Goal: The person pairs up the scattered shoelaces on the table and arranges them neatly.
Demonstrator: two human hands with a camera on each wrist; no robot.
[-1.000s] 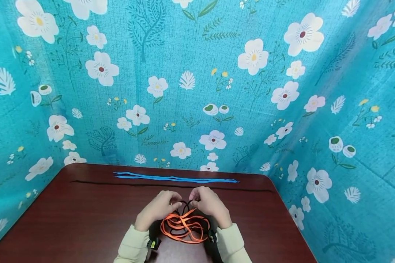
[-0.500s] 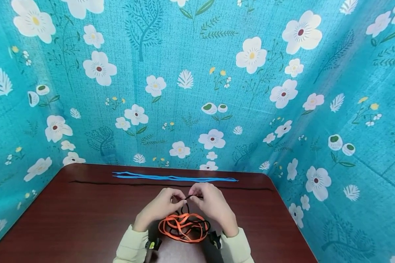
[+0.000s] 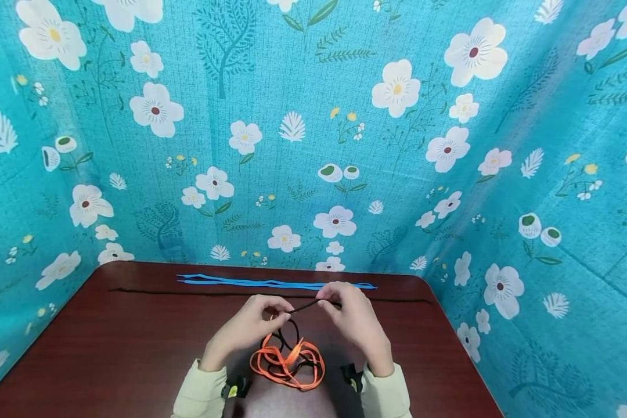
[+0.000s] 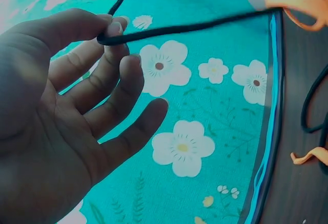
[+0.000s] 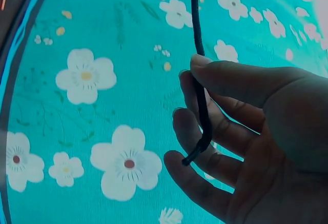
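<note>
A short length of black cord [image 3: 304, 306] runs between my hands, above the table. My left hand [image 3: 245, 328] pinches it between thumb and index finger; in the left wrist view the cord [image 4: 179, 31] bends there and leads off toward an orange lace. My right hand [image 3: 359, 322] pinches the cord near its end. In the right wrist view the cord's tip [image 5: 189, 159] sticks out past the thumb, over the loosely bent fingers. Below the hands lies a tangled pile of flat orange lace [image 3: 279, 380] mixed with loops of black cord.
Blue laces [image 3: 251, 283] lie lengthwise along the far side of the dark red table [image 3: 110, 348]. Just nearer lies a straight black cord [image 3: 167, 292], partly behind the hands. A teal flowered cloth [image 3: 271, 191] hangs behind and beside the table.
My hands have drawn apart, the right one moving right and away. The cord's end is pulled out between them, and some orange lace has shifted within the pile.
</note>
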